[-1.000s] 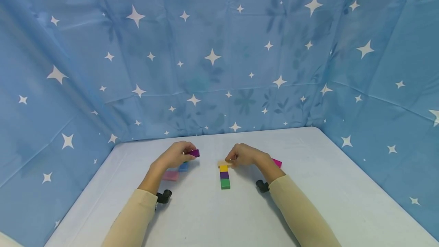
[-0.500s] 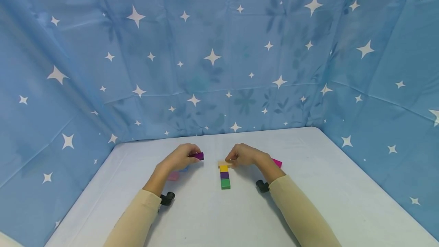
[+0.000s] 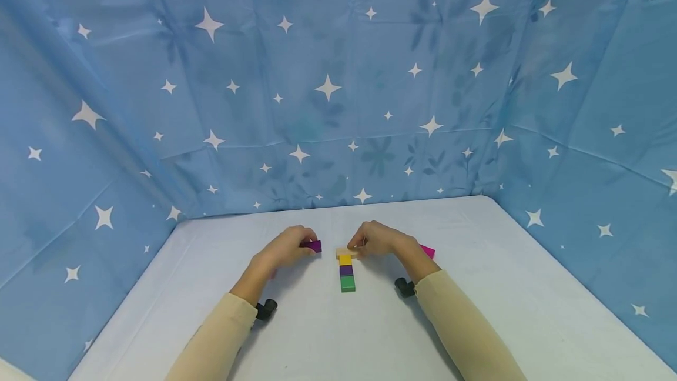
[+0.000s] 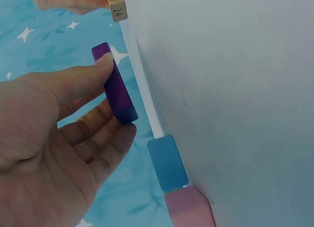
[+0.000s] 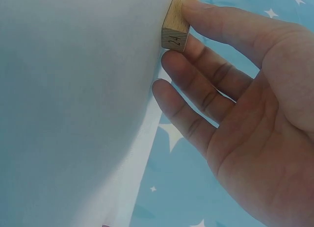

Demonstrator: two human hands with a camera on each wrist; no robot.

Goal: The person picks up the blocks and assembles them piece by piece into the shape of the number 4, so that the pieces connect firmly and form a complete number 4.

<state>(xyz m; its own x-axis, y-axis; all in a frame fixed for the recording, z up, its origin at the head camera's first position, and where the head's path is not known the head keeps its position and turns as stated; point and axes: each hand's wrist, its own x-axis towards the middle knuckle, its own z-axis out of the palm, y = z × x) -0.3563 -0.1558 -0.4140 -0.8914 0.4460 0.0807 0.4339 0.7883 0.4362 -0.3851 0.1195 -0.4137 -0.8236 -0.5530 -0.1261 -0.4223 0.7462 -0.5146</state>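
Between thumb and fingers, my left hand (image 3: pixel 290 246) pinches a dark purple block (image 4: pixel 117 85), held above the table left of a row of blocks. At the far end of that row lies a plain wooden block (image 3: pixel 342 253), set crosswise, with "24" printed on its end. My right hand (image 3: pixel 376 238) grips this wooden block (image 5: pixel 175 28) by its right end. Running toward me from it are a yellow block (image 3: pixel 345 260), a purple block (image 3: pixel 346 270) and a green block (image 3: pixel 347 283), lined up end to end.
A blue block (image 4: pixel 168 162) and a pink block (image 4: pixel 190 207) lie by the left hand, mostly hidden by it in the head view. A magenta block (image 3: pixel 427 251) sits beyond the right wrist. A starry blue curtain (image 3: pixel 328 116) borders the white table (image 3: pixel 338 334).
My left hand has moved right and slightly nearer to me with the dark purple block, approaching the wooden block and covering the blue block. The right hand has stayed still.
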